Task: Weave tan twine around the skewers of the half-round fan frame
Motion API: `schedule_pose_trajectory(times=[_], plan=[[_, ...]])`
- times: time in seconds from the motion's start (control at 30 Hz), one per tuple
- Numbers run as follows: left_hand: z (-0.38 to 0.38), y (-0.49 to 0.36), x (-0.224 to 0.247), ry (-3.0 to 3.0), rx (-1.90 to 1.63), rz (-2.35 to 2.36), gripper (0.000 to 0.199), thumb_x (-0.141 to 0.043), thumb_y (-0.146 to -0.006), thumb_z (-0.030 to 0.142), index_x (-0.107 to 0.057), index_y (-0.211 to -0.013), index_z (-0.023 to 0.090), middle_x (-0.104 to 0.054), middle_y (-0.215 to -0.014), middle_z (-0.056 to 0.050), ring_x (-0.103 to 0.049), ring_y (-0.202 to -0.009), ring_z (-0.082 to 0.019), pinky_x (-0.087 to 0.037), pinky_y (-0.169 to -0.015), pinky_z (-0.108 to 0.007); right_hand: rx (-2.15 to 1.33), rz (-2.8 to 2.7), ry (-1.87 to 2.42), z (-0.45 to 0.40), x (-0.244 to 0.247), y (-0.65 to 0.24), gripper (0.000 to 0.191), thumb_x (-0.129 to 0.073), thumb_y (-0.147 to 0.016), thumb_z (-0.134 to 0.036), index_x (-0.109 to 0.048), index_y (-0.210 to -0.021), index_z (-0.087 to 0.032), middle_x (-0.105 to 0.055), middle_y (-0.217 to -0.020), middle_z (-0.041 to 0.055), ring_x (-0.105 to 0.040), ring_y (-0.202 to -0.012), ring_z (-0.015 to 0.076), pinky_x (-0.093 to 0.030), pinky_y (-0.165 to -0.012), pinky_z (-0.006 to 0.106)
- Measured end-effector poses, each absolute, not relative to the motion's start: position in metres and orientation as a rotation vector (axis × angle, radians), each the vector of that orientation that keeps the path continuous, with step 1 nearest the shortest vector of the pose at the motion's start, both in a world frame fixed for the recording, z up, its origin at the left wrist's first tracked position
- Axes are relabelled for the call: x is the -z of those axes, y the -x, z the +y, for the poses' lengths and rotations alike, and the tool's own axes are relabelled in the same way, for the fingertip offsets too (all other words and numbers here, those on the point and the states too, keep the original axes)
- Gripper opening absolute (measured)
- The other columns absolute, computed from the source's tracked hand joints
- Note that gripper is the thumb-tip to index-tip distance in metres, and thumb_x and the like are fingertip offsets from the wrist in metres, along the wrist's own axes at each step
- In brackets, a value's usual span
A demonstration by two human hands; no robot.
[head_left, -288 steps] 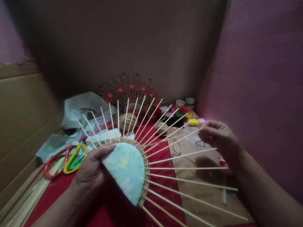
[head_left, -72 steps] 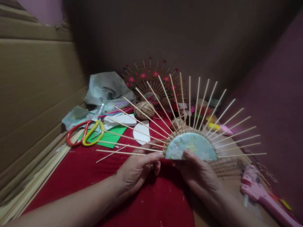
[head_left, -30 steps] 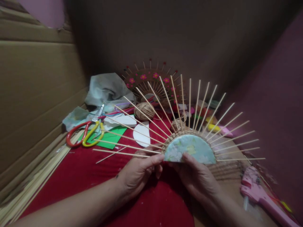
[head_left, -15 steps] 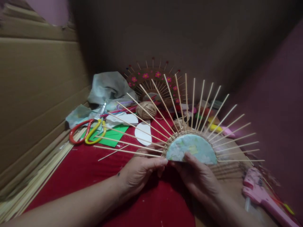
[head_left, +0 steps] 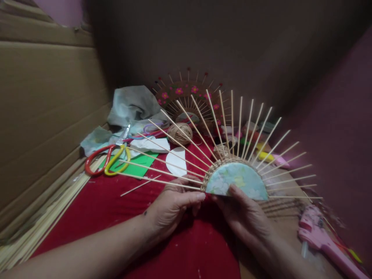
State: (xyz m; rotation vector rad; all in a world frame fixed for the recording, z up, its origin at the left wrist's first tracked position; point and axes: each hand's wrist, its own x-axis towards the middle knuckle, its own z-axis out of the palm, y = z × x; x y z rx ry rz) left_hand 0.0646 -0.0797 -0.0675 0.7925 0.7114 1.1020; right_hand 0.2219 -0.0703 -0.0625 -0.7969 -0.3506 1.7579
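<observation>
Between my hands is a half-round fan frame (head_left: 236,179), its base covered in pale blue floral cloth and edged with woven twine. Thin wooden sticks (head_left: 221,126) radiate from its curved edge. My left hand (head_left: 176,201) pinches the frame's left lower corner, thumb on top. With the thumb on the cloth face, my right hand (head_left: 247,217) grips the bottom edge near the middle; its other fingers are hidden behind. A loose stick (head_left: 140,185) lies on the red cloth (head_left: 101,217), left of the frame.
Scissors (head_left: 109,159) with red and yellow handles rest on green paper (head_left: 143,162). Behind are a twine ball (head_left: 180,133), a white half-circle (head_left: 176,162) and a flower-decorated fan (head_left: 186,93). Bundled sticks (head_left: 55,213) lie left by cardboard (head_left: 46,97). A pink glue gun (head_left: 319,236) lies right.
The fan frame has tilted slightly, its left side dipping a little as the upper left sticks shift right. Both hands keep their hold.
</observation>
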Motion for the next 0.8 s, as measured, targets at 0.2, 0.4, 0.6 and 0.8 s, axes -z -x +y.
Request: schedule_pose_trajectory(times=[0.2,0.4,0.6,0.8], plan=[[-0.0789,-0.0655,0.0643,-0.805,-1.082,0.778,0.014,-0.066,-0.068,0.019,-0.063,-0.078,0.01,-0.056,-0.066,-0.004,-0.046,-0.051,-0.009,-0.034,-0.049,-0.023,-1.8,-0.342,0.788,-0.0699,0.0687,-0.224,0.019,-0.072,-0.061,-0.016,-0.064,-0.078,-0.015,-0.068,-0.078,0.005,-0.061,-0.071,0.0166,-0.054,-0.069,0.03],[-0.0803,-0.0652,0.0656,-0.774,-1.082,0.776,0.013,-0.065,-0.071,0.022,-0.058,-0.074,0.012,-0.053,-0.059,-0.001,-0.045,-0.048,-0.008,-0.033,-0.047,-0.022,-1.76,-0.299,0.798,-0.0689,0.0685,-0.2259,0.019,-0.073,-0.06,-0.012,-0.064,-0.077,-0.015,-0.068,-0.077,0.0028,-0.061,-0.071,0.0155,-0.055,-0.065,0.028],[-0.0794,-0.0663,0.0652,-0.782,-1.112,0.786,0.018,-0.065,-0.071,0.023,-0.059,-0.081,0.011,-0.056,-0.066,-0.003,-0.045,-0.048,-0.007,-0.034,-0.046,-0.021,-1.779,-0.319,0.799,-0.0686,0.07,-0.2265,0.019,-0.072,-0.062,-0.014,-0.064,-0.079,-0.015,-0.068,-0.078,0.0043,-0.061,-0.071,0.0159,-0.055,-0.067,0.028],[-0.0796,-0.0665,0.0636,-0.766,-1.133,0.759,0.015,-0.065,-0.07,0.018,-0.059,-0.083,0.011,-0.056,-0.075,-0.004,-0.045,-0.051,-0.007,-0.035,-0.047,-0.022,-1.757,-0.338,0.804,-0.0669,0.0704,-0.2265,0.021,-0.072,-0.062,-0.013,-0.064,-0.08,-0.015,-0.067,-0.08,0.0047,-0.061,-0.074,0.0173,-0.055,-0.066,0.029]])
